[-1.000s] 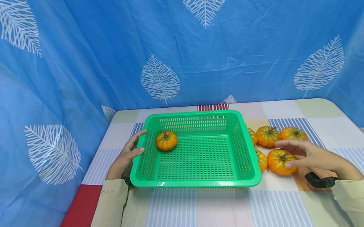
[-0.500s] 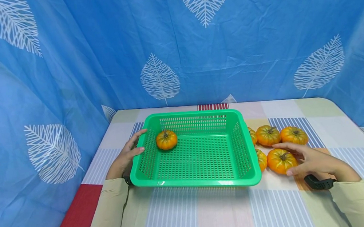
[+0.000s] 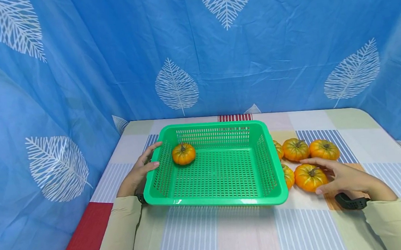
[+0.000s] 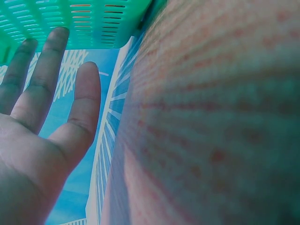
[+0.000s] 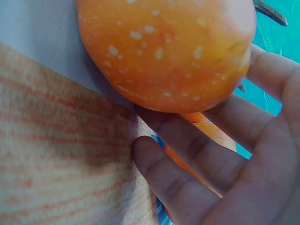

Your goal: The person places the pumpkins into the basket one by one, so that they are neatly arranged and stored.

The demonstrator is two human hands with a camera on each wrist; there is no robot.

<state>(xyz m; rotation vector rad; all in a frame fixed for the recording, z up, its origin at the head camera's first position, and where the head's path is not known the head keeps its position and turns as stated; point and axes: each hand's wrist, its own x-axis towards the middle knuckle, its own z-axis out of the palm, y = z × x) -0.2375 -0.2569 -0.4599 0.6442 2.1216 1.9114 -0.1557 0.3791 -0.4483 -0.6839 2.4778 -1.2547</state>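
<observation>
A green plastic basket (image 3: 215, 204) stands on the table, with one small orange pumpkin (image 3: 183, 154) inside near its left wall. At the basket's left side is my left hand (image 3: 138, 173), fingers spread; in the left wrist view, fingertips (image 4: 58, 35) reach the slotted wall. My right hand (image 3: 348, 175) holds the front right pumpkin (image 3: 310, 178) on the table, thumb at its near side and fingers round its far side. The right wrist view shows fingers beneath and behind this speckled pumpkin (image 5: 168, 51); the thumb is out of sight there.
Behind the held pumpkin sit two more pumpkins, one at the back middle (image 3: 295, 149) and one at the back right (image 3: 324, 150). The basket's right wall partly hides two others. A checked cloth (image 3: 247, 233) covers the table; a blue curtain (image 3: 217, 75) hangs behind.
My right hand has come slightly lower and closer round the front pumpkin, its thumb moving off the top to the near side. The left hand and basket stay put.
</observation>
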